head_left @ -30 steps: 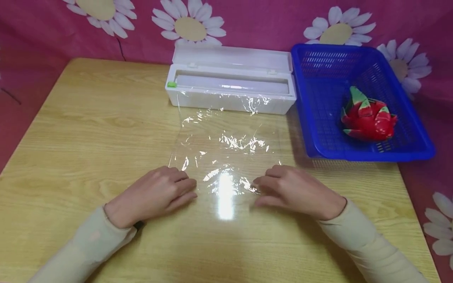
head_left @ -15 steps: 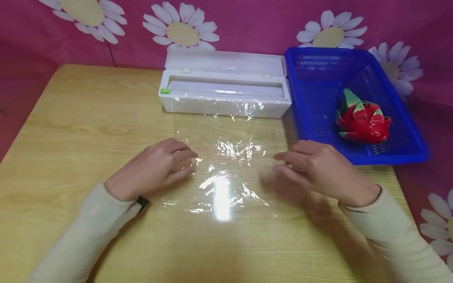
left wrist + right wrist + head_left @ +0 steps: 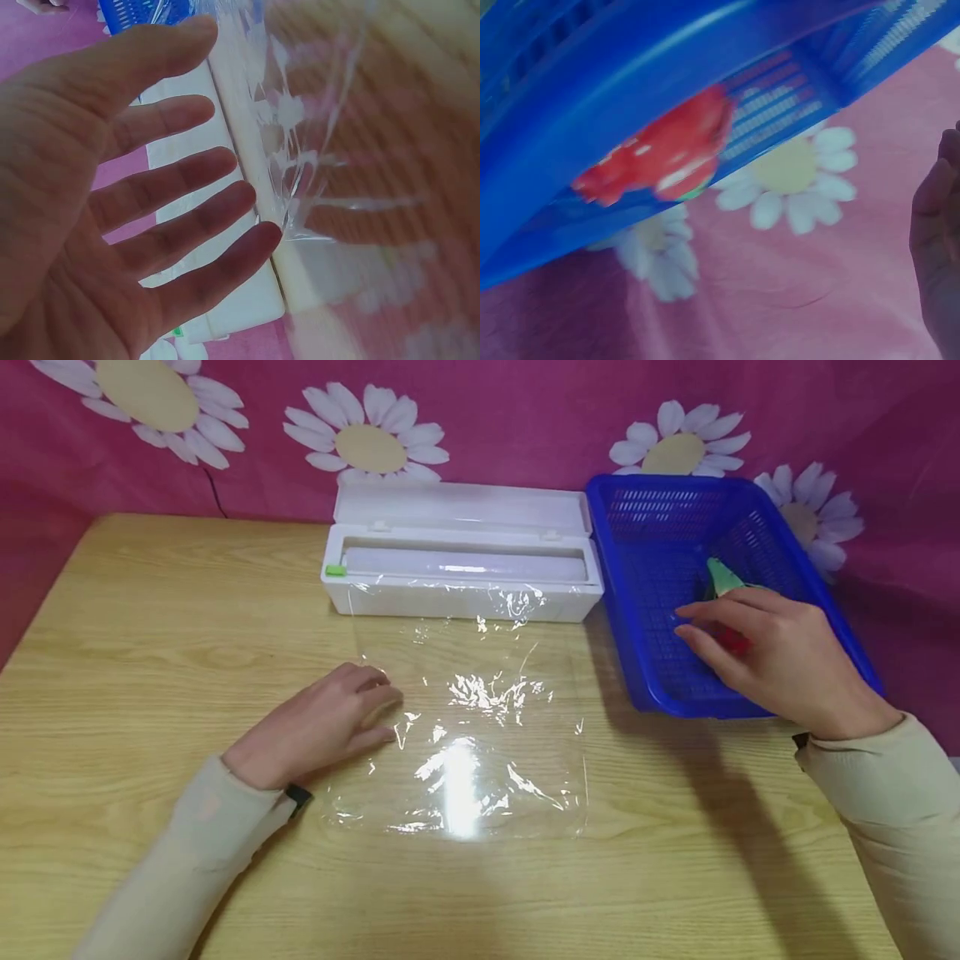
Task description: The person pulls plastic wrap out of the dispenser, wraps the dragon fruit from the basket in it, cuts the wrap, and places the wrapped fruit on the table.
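Writing: none legible | left hand (image 3: 322, 727) flat on film (image 3: 465, 727) | right hand (image 3: 772, 652) fingers extended over dragon fruit (image 3: 723, 581)

The person wears a long-sleeved top in a pale cream-beige knit, both sleeves reaching to the wrists. The left sleeve (image 3: 187, 852) ends in a snug cuff, and just past it a narrow black band (image 3: 298, 795) shows at the wrist — only its edge is visible. The right sleeve (image 3: 892, 810) looks looser, folding in soft creases near its cuff, where a small dark piece (image 3: 799, 741) peeks out — too little shows to name it. Both hands are bare, without rings or gloves.
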